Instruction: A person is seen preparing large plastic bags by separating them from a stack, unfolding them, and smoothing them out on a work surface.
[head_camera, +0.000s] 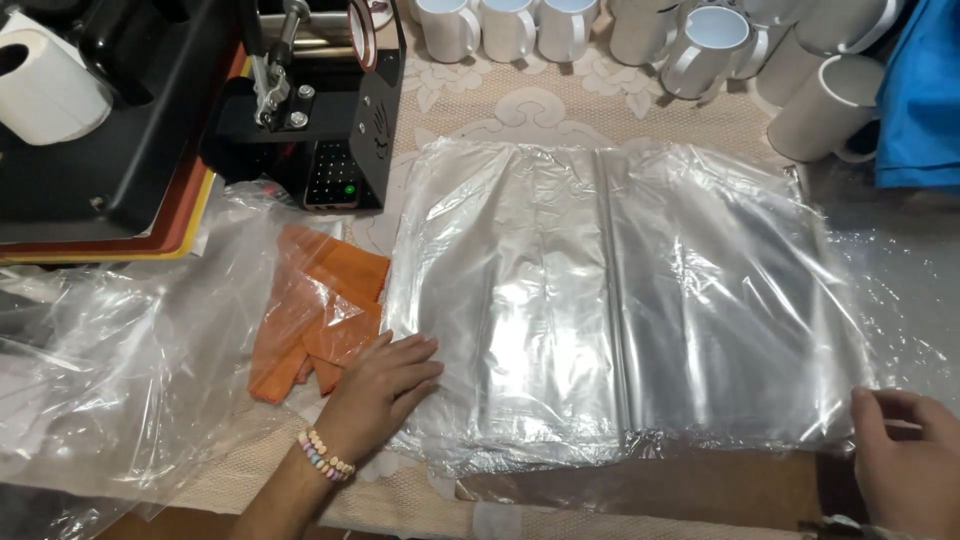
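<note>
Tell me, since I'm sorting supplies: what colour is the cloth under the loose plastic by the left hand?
Orange cloth, clearest in the head view.

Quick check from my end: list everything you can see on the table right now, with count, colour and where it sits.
stack of plastic bags: one pile, clear and silvery, centre of table.
loose plastic sheet: one, clear and crumpled, left.
orange cloth: one piece, partly under the loose sheet, left of the stack.
mugs: about nine in view, white, along the far edge.
heat press: one, black, far left.
blue cloth: one, far right corner.
tablecloth: one, beige lace.
left hand: flat on the stack's near left corner, beaded bracelet on the wrist.
right hand: at the stack's near right corner.
</note>
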